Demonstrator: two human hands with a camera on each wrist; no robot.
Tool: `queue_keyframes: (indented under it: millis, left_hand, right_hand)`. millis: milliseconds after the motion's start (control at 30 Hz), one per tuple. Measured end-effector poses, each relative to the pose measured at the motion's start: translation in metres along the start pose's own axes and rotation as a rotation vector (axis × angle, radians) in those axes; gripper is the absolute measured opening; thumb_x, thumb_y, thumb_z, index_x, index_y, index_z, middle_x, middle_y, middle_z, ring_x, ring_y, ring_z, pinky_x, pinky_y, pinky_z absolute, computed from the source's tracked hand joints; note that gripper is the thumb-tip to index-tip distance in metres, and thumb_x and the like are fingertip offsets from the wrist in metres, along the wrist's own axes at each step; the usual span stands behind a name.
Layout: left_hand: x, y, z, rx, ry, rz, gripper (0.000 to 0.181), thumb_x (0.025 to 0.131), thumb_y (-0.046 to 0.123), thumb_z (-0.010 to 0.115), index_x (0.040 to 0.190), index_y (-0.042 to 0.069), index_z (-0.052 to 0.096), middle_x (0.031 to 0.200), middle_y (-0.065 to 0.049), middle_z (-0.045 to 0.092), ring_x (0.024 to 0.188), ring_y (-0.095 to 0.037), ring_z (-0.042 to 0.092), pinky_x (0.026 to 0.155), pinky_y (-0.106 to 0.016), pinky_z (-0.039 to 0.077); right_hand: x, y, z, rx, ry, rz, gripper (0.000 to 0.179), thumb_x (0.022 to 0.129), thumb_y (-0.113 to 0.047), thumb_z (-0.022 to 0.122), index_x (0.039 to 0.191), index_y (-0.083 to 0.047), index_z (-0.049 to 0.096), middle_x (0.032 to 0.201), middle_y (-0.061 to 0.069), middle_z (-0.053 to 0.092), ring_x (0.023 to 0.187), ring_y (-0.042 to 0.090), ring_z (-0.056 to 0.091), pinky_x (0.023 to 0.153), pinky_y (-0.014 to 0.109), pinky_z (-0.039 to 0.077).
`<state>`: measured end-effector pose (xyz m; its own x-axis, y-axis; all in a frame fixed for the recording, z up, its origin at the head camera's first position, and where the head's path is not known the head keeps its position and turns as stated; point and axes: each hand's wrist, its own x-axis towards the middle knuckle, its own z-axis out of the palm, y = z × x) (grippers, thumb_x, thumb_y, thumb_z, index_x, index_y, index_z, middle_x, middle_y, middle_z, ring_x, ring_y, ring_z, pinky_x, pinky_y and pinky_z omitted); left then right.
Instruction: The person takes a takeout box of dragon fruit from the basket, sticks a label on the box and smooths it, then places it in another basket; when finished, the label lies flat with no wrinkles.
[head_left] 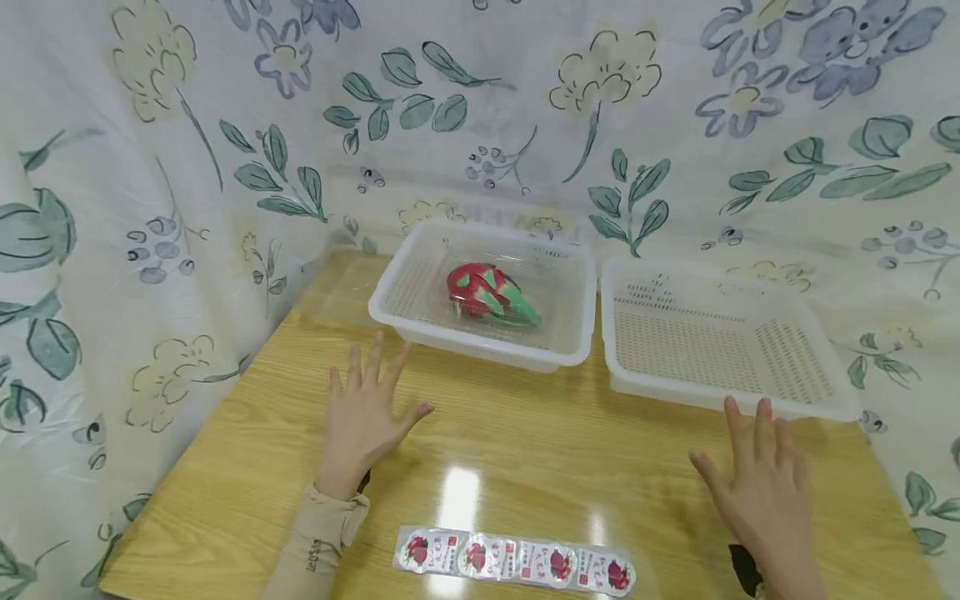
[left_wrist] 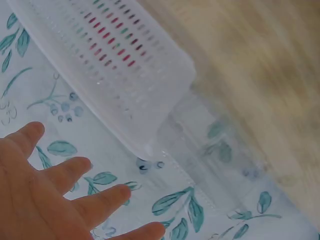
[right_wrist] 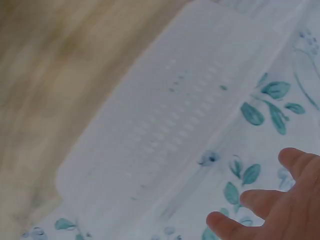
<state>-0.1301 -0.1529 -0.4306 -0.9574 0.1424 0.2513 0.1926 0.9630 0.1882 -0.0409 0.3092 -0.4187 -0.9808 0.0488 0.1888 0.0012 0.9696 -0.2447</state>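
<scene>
My left hand (head_left: 363, 421) is held with fingers straight and spread, in front of the left white basket (head_left: 480, 346) and holding nothing. In that basket lies red and green dragon fruit (head_left: 480, 287), seemingly in or under clear plastic. Over on the right, my right hand (head_left: 765, 479) also has its fingers extended and grips nothing. Its fingertips appear close to the front rim of the right white basket (head_left: 720, 333); whether they touch cannot be told. Both wrist views show spread fingers apart from the baskets. A strip of dragon fruit stickers (head_left: 513, 560) lies at the table's near side.
A clear plastic piece (head_left: 341, 287) rests at the table's back left corner, beside the left basket. The wooden table (head_left: 525, 450) meets a floral cloth (head_left: 480, 108) behind and at the sides. The two baskets stand side by side along the back.
</scene>
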Motion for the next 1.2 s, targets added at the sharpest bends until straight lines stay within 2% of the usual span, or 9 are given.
queue_keyframes:
  millis: [200,333,500,667,867,967,1200]
  left_hand:
    - [0.017,0.009,0.003,-0.093,0.015,0.002,0.085,0.087,0.073,0.044,0.155,0.031,0.016,0.163,-0.014,0.012,0.144,-0.047,0.022,0.11,-0.071,0.023]
    - [0.03,0.013,0.007,-0.189,0.042,0.017,0.085,0.088,0.079,0.03,0.156,0.03,0.014,0.163,-0.015,0.012,0.144,-0.047,0.022,0.11,-0.069,0.027]
    - [0.037,0.017,0.011,-0.286,0.019,-0.018,0.09,0.085,0.083,0.016,0.156,0.028,0.013,0.164,-0.014,0.009,0.144,-0.049,0.02,0.111,-0.068,0.025]
    - [0.042,0.017,0.014,-0.34,0.024,-0.057,0.093,0.084,0.084,0.013,0.156,0.026,0.015,0.164,-0.014,0.009,0.145,-0.048,0.02,0.11,-0.069,0.025]
    - [0.052,0.02,0.019,-0.389,0.055,-0.055,0.101,0.079,0.087,0.009,0.155,0.022,0.02,0.162,-0.017,0.014,0.142,-0.05,0.025,0.11,-0.069,0.026]
    - [0.057,0.022,0.021,-0.414,0.058,-0.057,0.105,0.077,0.088,0.007,0.155,0.02,0.022,0.162,-0.019,0.016,0.141,-0.05,0.027,0.111,-0.068,0.026]
    - [0.062,0.026,0.026,-0.505,0.049,-0.099,0.109,0.074,0.089,0.004,0.154,0.018,0.025,0.161,-0.022,0.016,0.142,-0.051,0.025,0.111,-0.069,0.024]
  right_hand:
    - [0.021,-0.028,-0.015,0.057,0.019,-0.057,0.074,0.101,-0.052,0.037,0.157,-0.019,0.002,0.161,0.018,-0.015,0.147,0.048,-0.008,0.114,0.07,-0.004]
    - [0.036,-0.045,-0.02,0.08,0.077,-0.104,0.073,0.1,-0.054,0.038,0.157,-0.019,0.007,0.162,0.021,-0.006,0.148,0.048,0.0,0.116,0.068,0.004]
    - [0.054,-0.067,-0.024,0.114,0.097,-0.153,0.073,0.1,-0.056,0.037,0.157,-0.017,0.012,0.162,0.022,0.0,0.147,0.048,0.006,0.117,0.065,0.012]
    - [0.072,-0.089,-0.022,0.196,0.07,-0.186,0.075,0.098,-0.06,0.035,0.156,-0.017,0.014,0.163,0.021,0.003,0.147,0.048,0.007,0.116,0.066,0.013]
    - [0.099,-0.116,-0.02,0.254,0.086,-0.228,0.081,0.095,-0.068,0.03,0.156,-0.017,0.019,0.162,0.019,0.01,0.146,0.049,0.013,0.115,0.067,0.016]
    - [0.114,-0.127,-0.019,0.301,0.067,-0.246,0.083,0.094,-0.071,0.026,0.156,-0.017,0.017,0.163,0.018,0.01,0.146,0.048,0.014,0.115,0.066,0.016]
    - [0.155,-0.149,-0.012,0.495,-0.012,-0.246,0.091,0.089,-0.076,0.024,0.156,-0.016,0.014,0.163,0.015,0.011,0.15,0.037,0.011,0.12,0.061,0.011]
